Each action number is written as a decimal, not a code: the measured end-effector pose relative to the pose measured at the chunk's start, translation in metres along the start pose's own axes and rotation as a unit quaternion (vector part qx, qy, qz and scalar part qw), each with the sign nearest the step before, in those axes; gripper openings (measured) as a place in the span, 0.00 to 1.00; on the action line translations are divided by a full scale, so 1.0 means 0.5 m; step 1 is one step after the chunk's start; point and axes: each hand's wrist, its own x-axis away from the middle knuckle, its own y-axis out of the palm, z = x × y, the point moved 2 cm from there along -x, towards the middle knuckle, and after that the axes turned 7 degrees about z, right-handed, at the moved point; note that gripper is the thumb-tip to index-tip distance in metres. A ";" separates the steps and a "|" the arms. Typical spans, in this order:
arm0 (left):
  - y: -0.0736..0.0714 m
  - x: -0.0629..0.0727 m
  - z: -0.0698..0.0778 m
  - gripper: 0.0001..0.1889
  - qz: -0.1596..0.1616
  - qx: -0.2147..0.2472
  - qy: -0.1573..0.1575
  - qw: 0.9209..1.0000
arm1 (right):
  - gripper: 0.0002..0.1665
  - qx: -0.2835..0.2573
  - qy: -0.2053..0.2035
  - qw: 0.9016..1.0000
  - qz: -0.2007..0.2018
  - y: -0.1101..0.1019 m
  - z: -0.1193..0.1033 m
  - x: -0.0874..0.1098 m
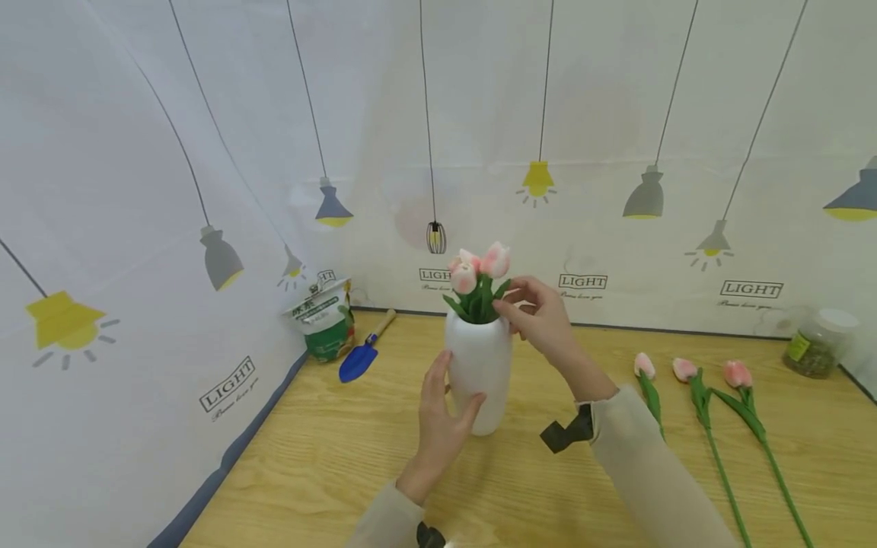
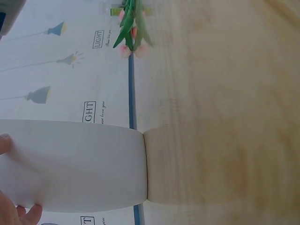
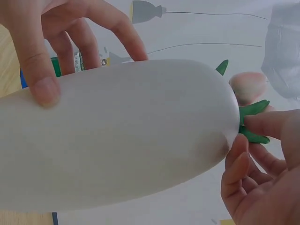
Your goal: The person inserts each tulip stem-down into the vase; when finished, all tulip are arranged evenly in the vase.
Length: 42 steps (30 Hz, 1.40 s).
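A white vase (image 1: 481, 373) stands upright on the wooden table, with several pale pink tulips (image 1: 495, 260) rising from its mouth. My left hand (image 1: 441, 418) grips the vase's side, thumb on the front and fingers round the left. At the rim, my right hand (image 1: 541, 318) pinches a tulip's green leaf or stem between thumb and index finger. Closer in the right wrist view, the green leaves (image 3: 253, 108) meet those fingertips beside the vase mouth. What the stems do inside the vase is hidden.
Three loose pink tulips (image 1: 738, 374) lie on the table at right, near a lidded jar (image 1: 815, 346). A blue trowel (image 1: 359, 361) and a green-and-white bag (image 1: 325, 323) are at the back left. Lamp-printed cloth walls (image 1: 479, 114) border the table.
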 end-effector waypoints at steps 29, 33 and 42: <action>-0.007 -0.006 0.000 0.41 -0.013 0.009 -0.017 1.000 | 0.27 0.318 0.157 0.933 -0.056 -0.362 0.302 0.163; -0.006 -0.006 -0.003 0.41 -0.011 0.007 -0.017 1.000 | 0.28 0.379 0.173 0.902 -0.110 -0.359 0.330 0.178; -0.004 -0.002 0.001 0.42 -0.013 0.013 -0.016 1.000 | 0.16 0.428 0.177 0.881 -0.096 -0.345 0.337 0.189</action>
